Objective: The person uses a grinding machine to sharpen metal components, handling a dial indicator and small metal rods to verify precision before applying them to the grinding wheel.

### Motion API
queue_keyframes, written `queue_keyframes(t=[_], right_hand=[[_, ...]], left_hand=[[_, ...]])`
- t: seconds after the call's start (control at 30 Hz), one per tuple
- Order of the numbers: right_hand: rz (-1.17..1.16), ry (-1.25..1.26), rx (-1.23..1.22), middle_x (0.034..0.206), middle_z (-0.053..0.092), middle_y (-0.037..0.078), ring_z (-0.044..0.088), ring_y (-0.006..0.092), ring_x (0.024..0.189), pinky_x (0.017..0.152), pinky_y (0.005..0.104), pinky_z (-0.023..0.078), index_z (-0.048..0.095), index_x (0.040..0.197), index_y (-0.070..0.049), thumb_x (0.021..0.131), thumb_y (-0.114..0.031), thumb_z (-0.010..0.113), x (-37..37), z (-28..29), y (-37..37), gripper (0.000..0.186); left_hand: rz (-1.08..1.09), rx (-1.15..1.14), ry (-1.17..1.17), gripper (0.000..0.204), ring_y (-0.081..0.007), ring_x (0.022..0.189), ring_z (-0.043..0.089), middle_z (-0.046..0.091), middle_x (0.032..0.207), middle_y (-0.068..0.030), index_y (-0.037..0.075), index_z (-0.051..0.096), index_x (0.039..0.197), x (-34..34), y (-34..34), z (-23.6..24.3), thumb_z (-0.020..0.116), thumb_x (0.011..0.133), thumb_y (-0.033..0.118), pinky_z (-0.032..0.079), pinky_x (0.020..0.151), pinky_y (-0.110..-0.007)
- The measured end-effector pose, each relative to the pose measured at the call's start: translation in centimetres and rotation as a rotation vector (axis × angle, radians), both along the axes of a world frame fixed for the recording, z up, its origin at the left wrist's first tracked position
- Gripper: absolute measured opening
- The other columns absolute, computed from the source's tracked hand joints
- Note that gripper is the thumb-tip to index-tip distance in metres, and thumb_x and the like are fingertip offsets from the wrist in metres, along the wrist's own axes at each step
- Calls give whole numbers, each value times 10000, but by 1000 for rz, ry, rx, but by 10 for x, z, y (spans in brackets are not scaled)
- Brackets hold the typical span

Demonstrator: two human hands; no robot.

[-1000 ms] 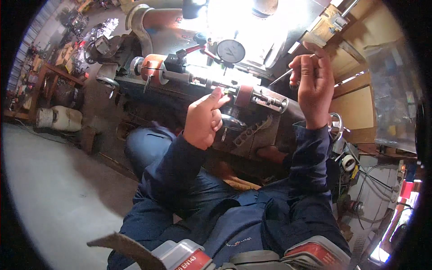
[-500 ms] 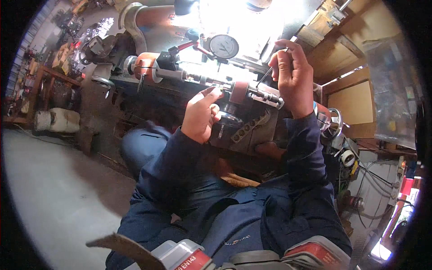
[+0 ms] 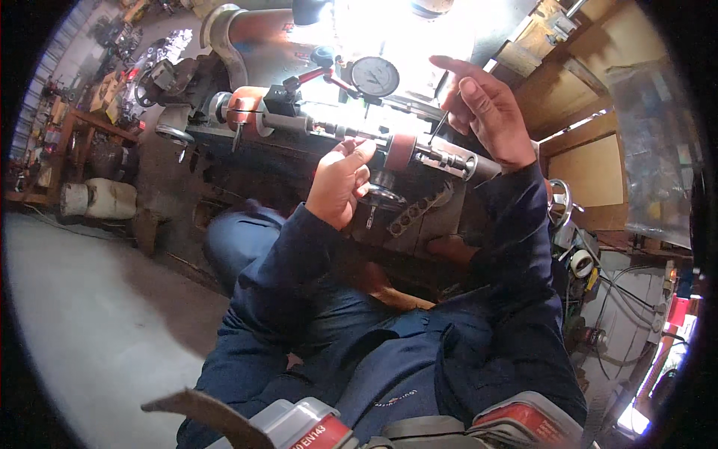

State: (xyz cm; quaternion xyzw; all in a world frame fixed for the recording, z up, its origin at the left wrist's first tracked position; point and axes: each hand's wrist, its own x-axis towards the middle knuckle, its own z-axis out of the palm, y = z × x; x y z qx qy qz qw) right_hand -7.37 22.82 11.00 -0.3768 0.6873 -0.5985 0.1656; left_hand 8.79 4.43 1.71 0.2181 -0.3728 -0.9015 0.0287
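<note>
Thin grey metal rod (image 3: 438, 130) held by right hand (image 3: 486, 112), left hand (image 3: 341, 183) curled at silver steel shaft (image 3: 324, 127), grip unclear

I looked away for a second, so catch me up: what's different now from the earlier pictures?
The right hand has moved left, bringing the tip of its thin rod closer to the brown cylinder. The rod now stands steeper, and the index finger stretches out to the upper left. No new grasp or release shows. The left hand stays by the shaft, below the dial.
</note>
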Motion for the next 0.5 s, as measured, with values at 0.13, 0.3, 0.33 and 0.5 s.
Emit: queue_keyframes(t=[0.13, 0.3, 0.33, 0.5], right_hand=[[1, 196, -127, 785, 638, 4, 529, 106, 648, 593, 267, 440, 718, 992, -8, 1016, -283, 570, -3, -12, -10, 313], [-281, 368, -77, 746, 615, 23, 550, 108, 687, 647, 277, 443, 695, 844, -1, 1008, -309, 578, 17, -15, -23, 368], [-392, 397, -6, 755, 602, 6, 551, 82, 726, 675, 242, 435, 690, 831, -9, 1010, -366, 582, 21, -14, -25, 414], [-572, 481, 54, 740, 609, 11, 561, 85, 727, 678, 242, 434, 691, 824, -5, 1010, -353, 588, 34, -15, -30, 408]], left_hand=[[-21, 9, 12, 159, -22, 574, 398, 447, 824, 61, 109, 515, 1102, -1, -1, 0, 607, 975, 128, 337, 459, -176], [2, 1, 4, 126, -29, 559, 399, 470, 827, 57, 113, 528, 1061, -2, -2, -3, 613, 968, 109, 342, 456, -186], [11, 11, 9, 122, -31, 558, 403, 480, 824, 53, 114, 530, 1048, -2, -2, -5, 616, 963, 102, 344, 457, -189], [11, 15, 56, 101, -52, 575, 433, 502, 803, 30, 109, 531, 1013, -6, -6, -16, 608, 961, 70, 356, 472, -194]])
